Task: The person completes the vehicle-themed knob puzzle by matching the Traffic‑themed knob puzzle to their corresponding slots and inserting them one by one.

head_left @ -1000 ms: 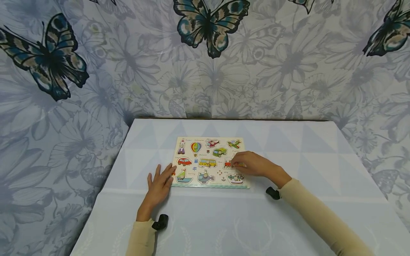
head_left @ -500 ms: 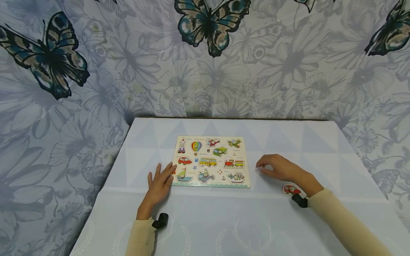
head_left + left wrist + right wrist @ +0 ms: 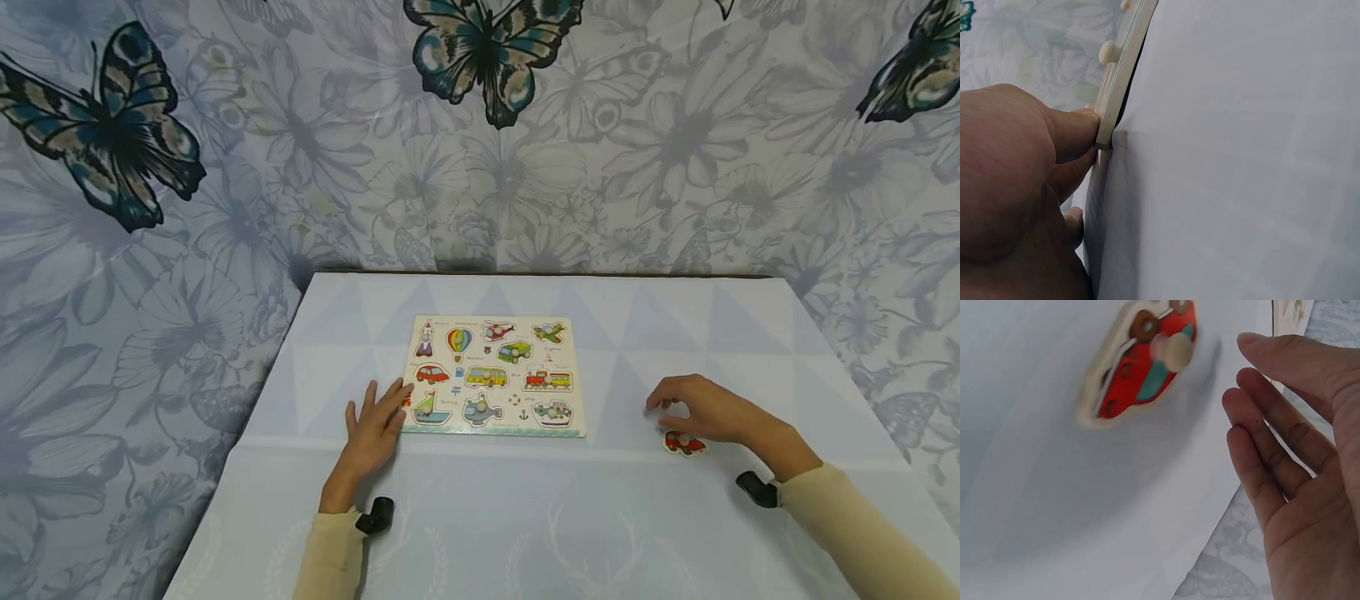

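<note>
A wooden knob puzzle board (image 3: 480,427) with vehicle pieces lies flat on the table. Fingers of my left hand (image 3: 371,437) rest over its left edge. In the left wrist view, the left thumb (image 3: 1075,134) touches the board's corner, just below a pale wooden knob (image 3: 1109,52). Right of the board, a loose red vehicle puzzle piece (image 3: 683,443) lies on the tabletop, its knob (image 3: 1178,352) upward. My right hand (image 3: 708,408) hovers close over this piece with fingers loosely bent. Nothing is between the right thumb and fingers in the right wrist view.
The board carries a train piece (image 3: 547,381), a yellow bus (image 3: 486,378), a hot-air balloon (image 3: 459,342) and several others. A pale patterned cloth covers the table (image 3: 510,517). Butterfly-print fabric (image 3: 480,200) hangs behind its far edge.
My right hand has moved from the train piece on the board rightward to the loose red vehicle piece, which the arm hid at first. My left hand has stayed at the board's edge.
</note>
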The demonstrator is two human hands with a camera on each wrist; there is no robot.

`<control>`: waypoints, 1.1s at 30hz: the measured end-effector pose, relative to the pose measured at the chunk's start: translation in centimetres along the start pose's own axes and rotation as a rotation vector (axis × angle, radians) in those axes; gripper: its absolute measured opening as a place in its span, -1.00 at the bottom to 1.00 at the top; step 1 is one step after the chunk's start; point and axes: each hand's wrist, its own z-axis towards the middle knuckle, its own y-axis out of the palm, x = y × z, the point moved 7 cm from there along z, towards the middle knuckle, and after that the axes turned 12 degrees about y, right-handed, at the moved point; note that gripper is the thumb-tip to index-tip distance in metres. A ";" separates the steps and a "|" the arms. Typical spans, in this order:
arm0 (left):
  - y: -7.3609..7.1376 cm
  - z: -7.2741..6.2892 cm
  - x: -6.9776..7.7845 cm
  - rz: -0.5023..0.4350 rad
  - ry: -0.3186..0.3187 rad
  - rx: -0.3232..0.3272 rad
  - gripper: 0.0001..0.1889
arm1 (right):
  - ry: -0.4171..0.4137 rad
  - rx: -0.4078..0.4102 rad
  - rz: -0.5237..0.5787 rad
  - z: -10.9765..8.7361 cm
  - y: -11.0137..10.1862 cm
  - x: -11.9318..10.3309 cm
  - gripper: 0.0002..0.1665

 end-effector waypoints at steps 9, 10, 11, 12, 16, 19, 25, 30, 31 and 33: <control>-0.3 0.1 0.3 -0.008 0.003 0.001 -0.52 | -0.002 -0.045 0.020 -1.8 0.1 1.1 -0.72; -0.3 0.2 0.3 -0.008 0.001 0.001 -0.52 | 0.000 -0.050 0.022 -1.9 0.1 1.2 -0.72; -0.3 0.2 0.2 -0.007 0.000 0.001 -0.52 | 0.000 -0.054 0.025 -2.0 0.2 1.3 -0.70; -0.3 0.2 0.2 -0.008 -0.002 0.000 -0.52 | -0.006 -0.056 0.026 -2.1 0.2 1.3 -0.70; -0.2 0.2 0.2 -0.016 -0.009 -0.002 -0.52 | -0.051 -0.040 0.033 -2.5 0.4 1.1 -0.67; -0.2 0.1 0.1 -0.019 -0.015 0.003 -0.52 | -0.096 -0.020 0.048 -2.7 0.5 0.9 -0.69; 0.1 0.0 0.0 -0.015 -0.024 -0.003 -0.51 | -0.159 0.012 0.072 -2.8 0.7 0.5 -0.70; 0.1 0.1 -0.1 -0.008 -0.029 -0.004 -0.51 | -0.134 -0.002 0.086 -2.6 1.1 0.8 -0.71; 0.1 0.1 -0.1 -0.008 -0.030 -0.005 -0.51 | -0.130 -0.006 0.091 -2.6 1.2 0.8 -0.71; 0.1 0.1 -0.1 -0.006 -0.029 -0.008 -0.51 | -0.130 -0.013 0.095 -2.6 1.3 0.9 -0.72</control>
